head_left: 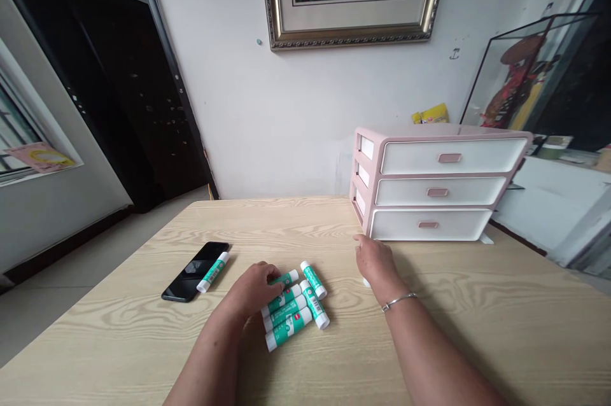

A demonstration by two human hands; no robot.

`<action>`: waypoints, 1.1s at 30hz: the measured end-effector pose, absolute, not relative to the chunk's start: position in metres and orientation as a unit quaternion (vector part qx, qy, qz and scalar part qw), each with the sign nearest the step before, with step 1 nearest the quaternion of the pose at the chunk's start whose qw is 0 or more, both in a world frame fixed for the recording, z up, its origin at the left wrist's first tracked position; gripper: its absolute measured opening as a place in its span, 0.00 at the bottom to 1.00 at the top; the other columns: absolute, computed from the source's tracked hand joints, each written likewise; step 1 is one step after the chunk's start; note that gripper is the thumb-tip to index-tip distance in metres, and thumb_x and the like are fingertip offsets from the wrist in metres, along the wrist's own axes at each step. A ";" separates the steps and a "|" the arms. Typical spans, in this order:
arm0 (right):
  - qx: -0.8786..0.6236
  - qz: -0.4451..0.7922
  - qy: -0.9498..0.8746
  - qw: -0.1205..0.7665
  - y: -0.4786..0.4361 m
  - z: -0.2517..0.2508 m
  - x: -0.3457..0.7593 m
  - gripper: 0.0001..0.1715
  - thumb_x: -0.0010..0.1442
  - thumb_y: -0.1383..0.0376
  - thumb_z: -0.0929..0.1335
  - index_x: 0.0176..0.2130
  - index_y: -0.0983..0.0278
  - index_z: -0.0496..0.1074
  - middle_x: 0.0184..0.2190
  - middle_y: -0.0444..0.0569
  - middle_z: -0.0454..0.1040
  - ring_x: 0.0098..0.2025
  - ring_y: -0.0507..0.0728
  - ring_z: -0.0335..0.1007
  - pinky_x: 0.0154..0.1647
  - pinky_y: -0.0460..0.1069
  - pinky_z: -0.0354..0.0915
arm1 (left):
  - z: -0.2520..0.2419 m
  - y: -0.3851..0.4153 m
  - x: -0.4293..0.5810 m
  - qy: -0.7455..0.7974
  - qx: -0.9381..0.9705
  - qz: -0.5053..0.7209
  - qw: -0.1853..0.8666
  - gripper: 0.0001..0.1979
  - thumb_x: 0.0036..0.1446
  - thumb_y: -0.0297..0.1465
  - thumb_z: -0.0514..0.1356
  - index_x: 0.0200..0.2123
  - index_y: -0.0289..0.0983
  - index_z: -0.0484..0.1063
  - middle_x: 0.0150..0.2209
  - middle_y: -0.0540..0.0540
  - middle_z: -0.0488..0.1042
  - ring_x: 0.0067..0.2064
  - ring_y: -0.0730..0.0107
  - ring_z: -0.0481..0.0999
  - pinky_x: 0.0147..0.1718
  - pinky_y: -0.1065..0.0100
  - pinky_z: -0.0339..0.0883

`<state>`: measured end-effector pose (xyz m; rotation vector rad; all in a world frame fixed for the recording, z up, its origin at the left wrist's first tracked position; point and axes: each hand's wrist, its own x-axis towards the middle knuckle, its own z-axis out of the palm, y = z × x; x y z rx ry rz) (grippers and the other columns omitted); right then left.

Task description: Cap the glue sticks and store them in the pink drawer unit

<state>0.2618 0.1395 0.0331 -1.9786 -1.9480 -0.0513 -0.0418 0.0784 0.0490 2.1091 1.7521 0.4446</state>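
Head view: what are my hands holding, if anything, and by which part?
Left hand: fingers at the left end of the row's farthest green tube; whether gripped, I can't tell. Right hand: something white shows beneath; any hold is hidden.

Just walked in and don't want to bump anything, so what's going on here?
A person is handling green-and-white tubes on a table. The left hand grips one end of the farthest tube in a row of four; two more lie just to the right. The right hand is in front of the drawer unit; something white shows beside it, too hidden to identify. Another tube lies by the phone.
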 end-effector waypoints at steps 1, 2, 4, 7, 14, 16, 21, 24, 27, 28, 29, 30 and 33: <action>-0.700 -0.017 -0.691 0.182 0.140 0.034 0.262 0.24 0.64 0.67 0.63 0.58 0.61 0.70 0.43 0.54 0.80 0.48 0.62 0.74 0.47 0.52 0.61 | 0.049 0.079 -0.042 0.620 0.748 0.157 0.180 0.14 0.53 0.37 0.59 0.38 0.39 0.80 0.42 0.42 0.78 0.42 0.59 0.76 0.40 0.66 0.63; -0.700 -0.014 -0.690 0.182 0.140 0.035 0.262 0.24 0.64 0.65 0.64 0.59 0.62 0.69 0.42 0.54 0.80 0.47 0.62 0.74 0.47 0.52 0.61 | 0.049 0.079 -0.042 0.620 0.748 0.157 0.179 0.15 0.53 0.38 0.59 0.39 0.39 0.80 0.43 0.41 0.78 0.43 0.59 0.76 0.41 0.66 0.63; -0.702 -0.006 -0.688 0.183 0.140 0.037 0.262 0.24 0.64 0.63 0.64 0.59 0.63 0.70 0.43 0.54 0.80 0.48 0.62 0.74 0.47 0.53 0.62 | 0.049 0.079 -0.043 0.620 0.750 0.153 0.174 0.15 0.53 0.38 0.59 0.41 0.39 0.80 0.43 0.41 0.78 0.44 0.58 0.76 0.41 0.66 0.63; -0.708 -0.001 -0.682 0.184 0.137 0.041 0.265 0.24 0.64 0.61 0.63 0.57 0.62 0.71 0.46 0.54 0.79 0.50 0.63 0.73 0.50 0.54 0.61 | 0.048 0.080 -0.043 0.620 0.753 0.146 0.166 0.16 0.53 0.39 0.60 0.41 0.39 0.80 0.43 0.41 0.78 0.44 0.57 0.76 0.42 0.66 0.63; -0.720 0.012 -0.684 0.118 0.125 0.046 0.265 0.24 0.57 0.61 0.65 0.52 0.62 0.74 0.49 0.58 0.76 0.53 0.67 0.69 0.50 0.58 0.61 | 0.048 0.081 -0.041 0.614 0.757 0.148 0.168 0.16 0.53 0.38 0.60 0.42 0.40 0.79 0.44 0.41 0.78 0.45 0.57 0.76 0.42 0.66 0.63; -0.719 0.017 -0.687 0.102 0.124 0.046 0.264 0.23 0.57 0.64 0.65 0.51 0.62 0.75 0.49 0.58 0.76 0.53 0.67 0.69 0.50 0.58 0.61 | 0.046 0.080 -0.041 0.619 0.754 0.153 0.158 0.14 0.53 0.37 0.59 0.41 0.39 0.78 0.43 0.41 0.77 0.45 0.56 0.75 0.42 0.66 0.62; -0.718 0.019 -0.689 0.098 0.124 0.046 0.264 0.24 0.57 0.66 0.64 0.52 0.62 0.74 0.48 0.58 0.76 0.53 0.66 0.69 0.49 0.58 0.60 | 0.042 0.081 -0.042 0.636 0.729 0.194 0.162 0.12 0.56 0.34 0.55 0.40 0.38 0.74 0.42 0.41 0.77 0.44 0.58 0.75 0.41 0.66 0.61; -0.719 0.015 -0.688 0.096 0.123 0.046 0.264 0.24 0.56 0.66 0.65 0.52 0.62 0.74 0.48 0.58 0.76 0.52 0.66 0.69 0.50 0.58 0.60 | 0.044 0.081 -0.041 0.653 0.695 0.241 0.179 0.12 0.57 0.35 0.54 0.42 0.38 0.72 0.39 0.43 0.77 0.41 0.59 0.75 0.39 0.65 0.62; -0.722 0.015 -0.686 0.085 0.120 0.047 0.265 0.22 0.56 0.68 0.65 0.50 0.62 0.75 0.47 0.58 0.76 0.52 0.66 0.69 0.50 0.58 0.59 | 0.049 0.079 -0.037 0.656 0.667 0.294 0.197 0.14 0.58 0.38 0.54 0.43 0.38 0.69 0.35 0.46 0.76 0.38 0.60 0.74 0.37 0.65 0.62; -0.721 0.016 -0.688 0.084 0.119 0.047 0.265 0.22 0.57 0.69 0.65 0.50 0.62 0.75 0.47 0.58 0.77 0.52 0.66 0.69 0.50 0.58 0.59 | 0.051 0.078 -0.036 0.654 0.661 0.308 0.203 0.14 0.58 0.39 0.54 0.43 0.38 0.68 0.34 0.47 0.75 0.37 0.61 0.73 0.36 0.65 0.62; -0.719 0.018 -0.690 0.083 0.119 0.048 0.265 0.21 0.57 0.70 0.64 0.50 0.62 0.76 0.47 0.58 0.77 0.52 0.66 0.69 0.50 0.57 0.59 | 0.053 0.077 -0.035 0.651 0.655 0.320 0.211 0.14 0.57 0.40 0.55 0.43 0.38 0.67 0.33 0.48 0.74 0.36 0.62 0.72 0.35 0.65 0.62; -0.717 0.018 -0.692 0.082 0.118 0.050 0.265 0.21 0.58 0.70 0.64 0.50 0.62 0.76 0.47 0.58 0.77 0.52 0.65 0.69 0.50 0.57 0.59 | 0.054 0.076 -0.034 0.648 0.650 0.329 0.223 0.14 0.57 0.40 0.55 0.43 0.38 0.66 0.32 0.49 0.73 0.36 0.63 0.72 0.35 0.65 0.62; -0.705 0.023 -0.698 0.121 0.115 0.057 0.262 0.20 0.59 0.68 0.66 0.51 0.61 0.75 0.47 0.56 0.77 0.53 0.63 0.70 0.53 0.56 0.58 | 0.054 0.075 -0.033 0.628 0.640 0.350 0.271 0.16 0.57 0.41 0.56 0.45 0.38 0.64 0.33 0.49 0.72 0.35 0.64 0.72 0.35 0.66 0.64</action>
